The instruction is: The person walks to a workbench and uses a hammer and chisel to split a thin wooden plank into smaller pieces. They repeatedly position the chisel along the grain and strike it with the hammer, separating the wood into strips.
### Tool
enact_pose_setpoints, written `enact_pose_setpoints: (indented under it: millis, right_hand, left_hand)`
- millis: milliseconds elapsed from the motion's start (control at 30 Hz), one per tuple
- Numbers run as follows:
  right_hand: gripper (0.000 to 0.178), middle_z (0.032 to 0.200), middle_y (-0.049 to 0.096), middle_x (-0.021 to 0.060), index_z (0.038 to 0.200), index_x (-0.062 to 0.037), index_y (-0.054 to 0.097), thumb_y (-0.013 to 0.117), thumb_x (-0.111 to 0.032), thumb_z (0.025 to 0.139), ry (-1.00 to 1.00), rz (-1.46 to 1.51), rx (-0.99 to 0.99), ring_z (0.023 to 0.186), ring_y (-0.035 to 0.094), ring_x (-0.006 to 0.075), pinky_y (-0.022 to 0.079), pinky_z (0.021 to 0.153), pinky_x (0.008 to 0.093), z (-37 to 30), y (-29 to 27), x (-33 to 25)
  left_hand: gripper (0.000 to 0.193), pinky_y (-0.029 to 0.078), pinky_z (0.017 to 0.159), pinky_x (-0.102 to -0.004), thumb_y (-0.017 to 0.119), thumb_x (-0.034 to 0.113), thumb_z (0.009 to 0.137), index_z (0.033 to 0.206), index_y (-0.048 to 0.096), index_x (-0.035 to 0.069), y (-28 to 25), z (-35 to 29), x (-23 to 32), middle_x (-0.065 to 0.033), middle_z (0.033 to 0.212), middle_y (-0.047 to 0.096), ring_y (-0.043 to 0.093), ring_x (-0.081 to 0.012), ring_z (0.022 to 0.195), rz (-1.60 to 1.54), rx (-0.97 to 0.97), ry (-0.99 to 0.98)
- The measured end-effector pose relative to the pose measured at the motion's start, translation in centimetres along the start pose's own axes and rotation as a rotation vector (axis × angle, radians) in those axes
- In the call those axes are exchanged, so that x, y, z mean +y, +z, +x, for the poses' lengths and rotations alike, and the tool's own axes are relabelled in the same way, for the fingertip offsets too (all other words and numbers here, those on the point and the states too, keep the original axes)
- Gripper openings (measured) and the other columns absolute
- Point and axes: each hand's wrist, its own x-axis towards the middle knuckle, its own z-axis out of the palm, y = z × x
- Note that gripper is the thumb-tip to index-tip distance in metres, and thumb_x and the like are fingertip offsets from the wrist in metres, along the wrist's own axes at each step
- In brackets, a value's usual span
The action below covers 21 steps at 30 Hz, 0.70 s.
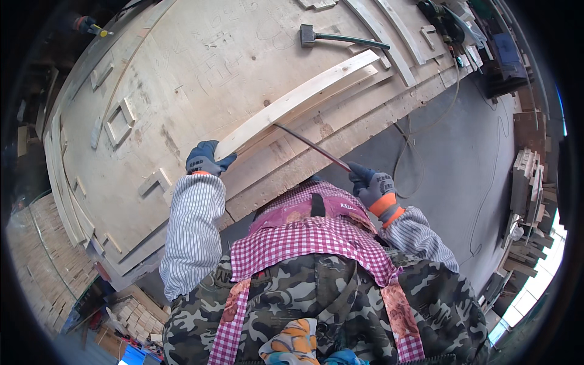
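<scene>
My left hand (208, 159), in a blue and grey work glove, is closed round the near left end of a long pale wooden board (292, 104). This board runs up and to the right along the edge of a big plywood work table (201, 79), with another strip of wood beneath it. In my right hand (371, 184), gloved the same way, is a long thin metal pry bar (316, 148). Its tip meets the near side of the board around mid-length; whether it reaches underneath is hidden.
A hammer (309, 36) with a dark green handle lies beyond the board. Wooden strips (389, 45) lie at the far right, and a small wooden frame (120, 122) sits left. A cable (401, 155) hangs to the grey floor. Another person's gloved hand (85, 24) shows at far left.
</scene>
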Motion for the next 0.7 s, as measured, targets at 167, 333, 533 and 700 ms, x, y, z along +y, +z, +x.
enact_pose_setpoints:
  millis: [167, 333, 533, 700]
  right_hand:
    - [0.040, 0.083, 0.065, 0.0048, 0.120, -0.0040, 0.056, 0.044, 0.005, 0.083, 0.218, 0.468, 0.290, 0.057, 0.055, 0.0092, 0.045, 0.053, 0.0241, 0.6, -0.7, 5.3]
    - [0.037, 0.078, 0.064, 0.0065, 0.123, -0.0035, 0.052, 0.052, -0.005, 0.086, 0.249, 0.486, 0.346, 0.055, 0.057, 0.0118, 0.046, 0.050, 0.0253, 5.5, 2.2, 7.0]
    - [0.046, 0.083, 0.063, 0.0087, 0.129, -0.0061, 0.045, 0.054, -0.029, 0.090, -0.051, 0.602, 0.348, 0.065, 0.059, 0.0126, 0.046, 0.056, 0.0261, 17.5, 4.5, 0.2]
    - [0.064, 0.116, 0.053, 0.0126, 0.132, -0.0097, 0.040, 0.057, -0.048, 0.084, -0.413, 1.083, 0.071, 0.101, 0.053, 0.0185, 0.043, 0.084, 0.0338, 22.3, 0.5, -12.2]
  left_hand:
    - [0.063, 0.045, 0.084, -0.0371, 0.071, 0.053, 0.063, 0.108, 0.060, 0.010, -1.6, -5.0, -2.5, -0.0144, 0.103, 0.059, 0.058, -0.0276, 0.095, 0.037, 0.195, -0.074]
    - [0.054, 0.049, 0.074, -0.0380, 0.075, 0.048, 0.060, 0.098, 0.065, 0.010, -2.2, -12.7, -5.6, -0.0136, 0.092, 0.062, 0.061, -0.0282, 0.081, -0.032, 0.306, -0.186]
    - [0.045, 0.051, 0.069, -0.0363, 0.077, 0.037, 0.060, 0.094, 0.068, 0.009, -2.5, -16.6, -6.1, -0.0144, 0.083, 0.066, 0.065, -0.0272, 0.075, -0.259, 0.468, -0.223]
    - [0.048, 0.051, 0.069, -0.0348, 0.080, 0.029, 0.059, 0.095, 0.062, 0.002, -1.0, -15.5, -4.6, -0.0153, 0.088, 0.064, 0.063, -0.0241, 0.076, -0.504, 0.680, -0.113]
